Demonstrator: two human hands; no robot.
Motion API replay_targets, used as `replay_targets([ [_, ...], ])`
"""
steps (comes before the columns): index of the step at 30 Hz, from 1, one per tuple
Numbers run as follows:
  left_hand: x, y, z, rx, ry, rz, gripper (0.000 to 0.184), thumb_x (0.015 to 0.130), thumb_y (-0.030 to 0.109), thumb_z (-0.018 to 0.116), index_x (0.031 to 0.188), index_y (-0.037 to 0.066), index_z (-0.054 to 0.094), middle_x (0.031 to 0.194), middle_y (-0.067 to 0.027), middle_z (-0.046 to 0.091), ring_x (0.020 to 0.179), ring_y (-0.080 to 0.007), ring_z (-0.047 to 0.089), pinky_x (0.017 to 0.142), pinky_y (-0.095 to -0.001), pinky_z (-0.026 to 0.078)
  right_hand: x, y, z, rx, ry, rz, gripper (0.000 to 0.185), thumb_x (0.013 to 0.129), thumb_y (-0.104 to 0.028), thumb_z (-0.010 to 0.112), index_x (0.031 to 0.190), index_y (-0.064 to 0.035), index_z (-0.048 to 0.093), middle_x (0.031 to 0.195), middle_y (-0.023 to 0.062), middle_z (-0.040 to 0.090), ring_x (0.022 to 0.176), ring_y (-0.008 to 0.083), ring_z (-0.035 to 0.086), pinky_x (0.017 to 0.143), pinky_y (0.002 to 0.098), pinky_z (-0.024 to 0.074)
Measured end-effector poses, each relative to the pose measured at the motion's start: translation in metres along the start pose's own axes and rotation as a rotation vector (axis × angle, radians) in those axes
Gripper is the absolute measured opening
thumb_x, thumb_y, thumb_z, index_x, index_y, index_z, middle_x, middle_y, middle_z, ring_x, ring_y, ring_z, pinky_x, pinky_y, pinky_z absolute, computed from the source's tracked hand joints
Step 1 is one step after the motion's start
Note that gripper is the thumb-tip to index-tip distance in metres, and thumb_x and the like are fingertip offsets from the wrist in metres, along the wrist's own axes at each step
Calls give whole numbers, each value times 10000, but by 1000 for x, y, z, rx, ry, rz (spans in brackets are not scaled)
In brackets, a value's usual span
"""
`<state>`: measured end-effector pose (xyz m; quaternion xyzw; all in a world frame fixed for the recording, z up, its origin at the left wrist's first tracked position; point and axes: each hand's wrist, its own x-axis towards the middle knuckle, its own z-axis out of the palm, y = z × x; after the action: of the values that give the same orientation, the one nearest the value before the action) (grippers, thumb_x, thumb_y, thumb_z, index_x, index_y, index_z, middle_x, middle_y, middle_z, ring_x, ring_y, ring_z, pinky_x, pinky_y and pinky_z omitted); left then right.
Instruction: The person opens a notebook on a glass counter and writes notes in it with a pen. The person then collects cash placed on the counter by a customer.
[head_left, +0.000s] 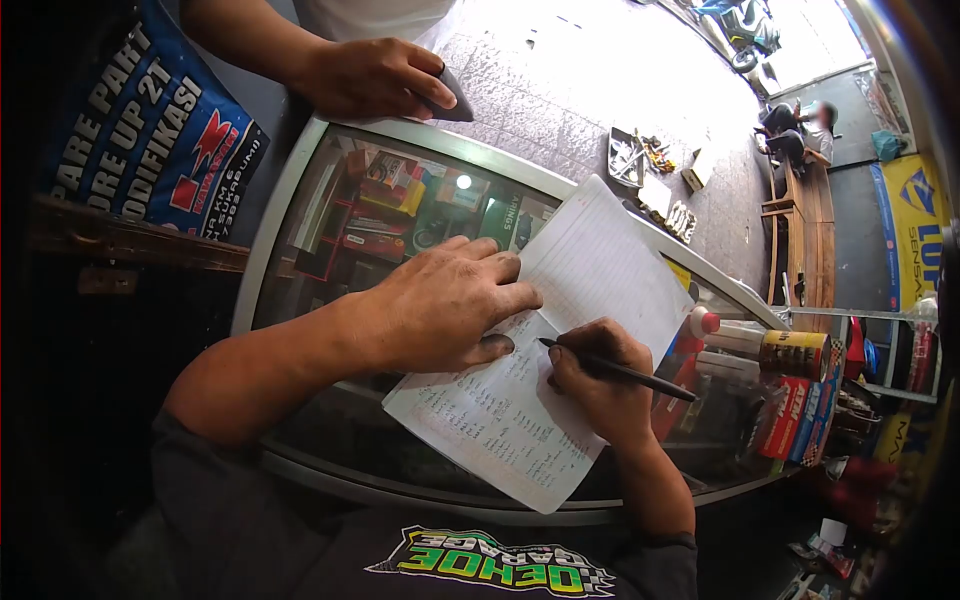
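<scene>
An open lined notebook [610, 250] lies tilted on a glass display counter [290, 230], its lower page covered in handwriting. My left hand [440, 300] rests on the notebook near the fold, fingers apart and holding nothing. In my right hand [605, 380] is a black pen [650, 380], gripped between thumb and fingers, with its tip close to the written page just right of my left thumb. The lower fingers of my right hand are curled toward the paper.
Another person's hand [385, 78] holds a dark object [455, 97] at the counter's far edge. Small boxes [390, 185] show under the glass. Cans [795, 352] and packages stand at the right. Beyond are a tool tray [627, 158] on the floor and a seated person [815, 135] by a wooden bench.
</scene>
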<state>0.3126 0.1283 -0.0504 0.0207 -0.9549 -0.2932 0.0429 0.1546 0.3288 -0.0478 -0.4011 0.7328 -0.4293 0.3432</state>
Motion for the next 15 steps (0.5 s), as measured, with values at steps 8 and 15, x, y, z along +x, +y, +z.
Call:
replay_targets([
  [8, 0, 0, 0, 5, 7, 2, 477, 849, 306, 813, 1270, 127, 677, 1134, -127, 650, 1127, -324, 613, 997, -465, 498, 0, -5, 2, 44, 24, 31, 96, 904, 30, 740, 964, 42, 665, 832, 92, 715, 692, 117, 689, 642, 258, 575],
  [15, 0, -1, 1, 5, -3, 1, 476, 853, 308, 812, 1274, 132, 675, 1142, -129, 648, 1130, -325, 611, 1003, -469, 488, 0, -5, 2, 51, 41, 48, 117, 882, -17, 774, 946, 7, 679, 780, 86, 735, 684, 105, 692, 647, 272, 562],
])
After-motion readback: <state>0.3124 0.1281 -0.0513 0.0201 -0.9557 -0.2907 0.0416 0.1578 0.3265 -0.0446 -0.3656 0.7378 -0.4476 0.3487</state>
